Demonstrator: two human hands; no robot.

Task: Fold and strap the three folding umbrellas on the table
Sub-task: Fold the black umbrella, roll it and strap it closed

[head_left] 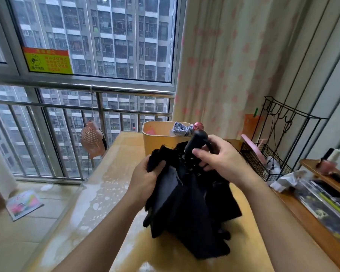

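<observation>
**Black folding umbrella (pixel 186 203) held over the desk (pixel 110 193)**

Head view: the left hand (pixel 145 179) gripped a bunch of loose canopy fabric at the umbrella's left edge, fingers curled into it. The right hand (pixel 222 156) was closed round the stem just below the black handle (pixel 197 141), which pointed up and away from the person. The canopy hung crumpled and unstrapped, its lower folds seeming to rest on the desk. Behind it stood a yellow bin (pixel 157 142), with a pale folded umbrella (pixel 182 129) lying in its top. A black wire rack (pixel 273 160) stood at the right.
</observation>
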